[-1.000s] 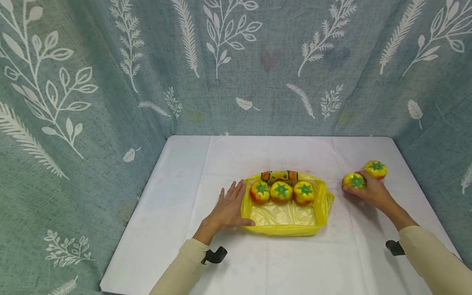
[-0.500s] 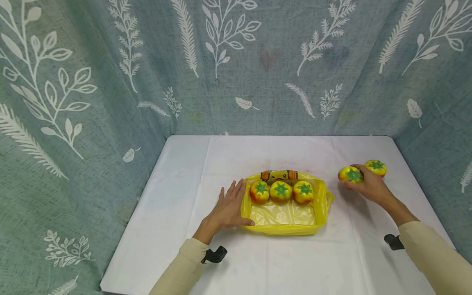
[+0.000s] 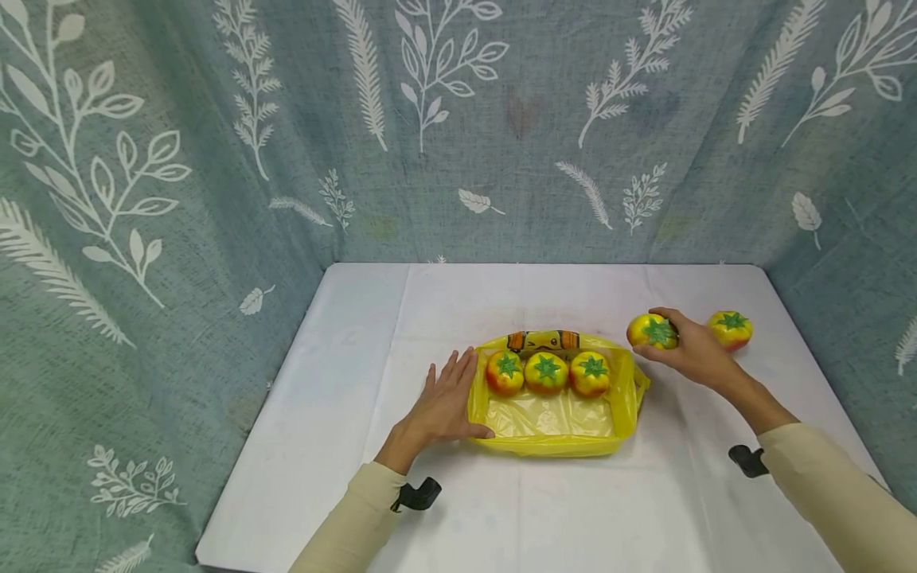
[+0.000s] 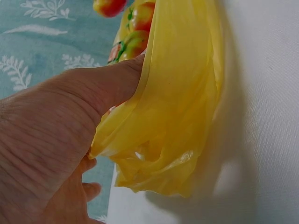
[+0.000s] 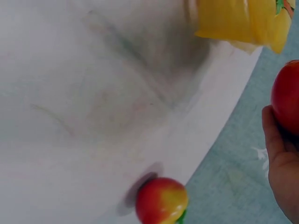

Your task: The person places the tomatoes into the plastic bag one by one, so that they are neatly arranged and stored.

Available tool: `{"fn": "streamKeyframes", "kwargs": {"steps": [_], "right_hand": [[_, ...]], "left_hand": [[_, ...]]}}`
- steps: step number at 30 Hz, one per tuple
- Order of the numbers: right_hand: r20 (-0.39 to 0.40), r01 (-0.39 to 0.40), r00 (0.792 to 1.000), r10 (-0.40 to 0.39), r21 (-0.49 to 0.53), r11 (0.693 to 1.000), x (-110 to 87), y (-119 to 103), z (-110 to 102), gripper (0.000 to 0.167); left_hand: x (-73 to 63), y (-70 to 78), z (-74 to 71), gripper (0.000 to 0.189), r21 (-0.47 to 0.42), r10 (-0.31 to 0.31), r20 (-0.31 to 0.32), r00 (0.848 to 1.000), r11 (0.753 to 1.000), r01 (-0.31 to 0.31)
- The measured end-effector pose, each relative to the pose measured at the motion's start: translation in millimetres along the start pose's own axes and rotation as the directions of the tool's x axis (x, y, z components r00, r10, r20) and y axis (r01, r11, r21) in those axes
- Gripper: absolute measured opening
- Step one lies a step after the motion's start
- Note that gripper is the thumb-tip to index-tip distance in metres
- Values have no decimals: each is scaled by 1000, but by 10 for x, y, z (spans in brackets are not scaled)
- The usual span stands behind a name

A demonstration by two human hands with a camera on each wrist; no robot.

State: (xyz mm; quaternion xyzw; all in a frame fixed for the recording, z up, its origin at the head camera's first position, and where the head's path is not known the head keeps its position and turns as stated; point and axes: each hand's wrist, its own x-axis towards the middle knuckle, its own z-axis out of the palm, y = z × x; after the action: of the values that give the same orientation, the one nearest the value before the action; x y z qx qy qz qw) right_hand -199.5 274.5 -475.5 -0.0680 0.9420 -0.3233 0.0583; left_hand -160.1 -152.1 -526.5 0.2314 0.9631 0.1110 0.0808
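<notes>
Right grip (image 3: 696, 352) pinches a fruit (image 3: 650, 331); the yellow bag (image 3: 552, 447) lies just left of it (left grip (image 3: 442, 404), spread, touches its far end).

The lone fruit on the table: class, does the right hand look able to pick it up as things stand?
Probably not yet: the right hand is holding another fruit, though nothing visible blocks its way to the lone fruit.

I saw the fingers (image 5: 272, 133) holding a red tomato (image 5: 287, 100) near a yellow plastic bag (image 5: 233, 19), another tomato (image 5: 161, 200) on the white table (image 5: 70, 116).
</notes>
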Motion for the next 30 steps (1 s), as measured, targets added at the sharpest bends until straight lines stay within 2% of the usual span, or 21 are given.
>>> {"fn": "streamKeyframes", "kwargs": {"steps": [5,13,20,30], "right_hand": [[1,58,998,-58,-4,998,2,-130,-36,85],[82,113,990,-117,52,992,-19,-440,-58,83],[114,195,973,-203,75,978,48,-668,25,75],[143,304,939,-313,79,949,124,-916,130,71]], "left_hand": [[-8,2,-1,134,5,-5,9,1000,1000,4],[-7,10,-9,134,8,-9,7,1000,1000,9],[-8,5,-5,135,9,-14,13,1000,1000,14],[-18,-2,-18,136,-2,0,-3,1000,1000,0]]}}
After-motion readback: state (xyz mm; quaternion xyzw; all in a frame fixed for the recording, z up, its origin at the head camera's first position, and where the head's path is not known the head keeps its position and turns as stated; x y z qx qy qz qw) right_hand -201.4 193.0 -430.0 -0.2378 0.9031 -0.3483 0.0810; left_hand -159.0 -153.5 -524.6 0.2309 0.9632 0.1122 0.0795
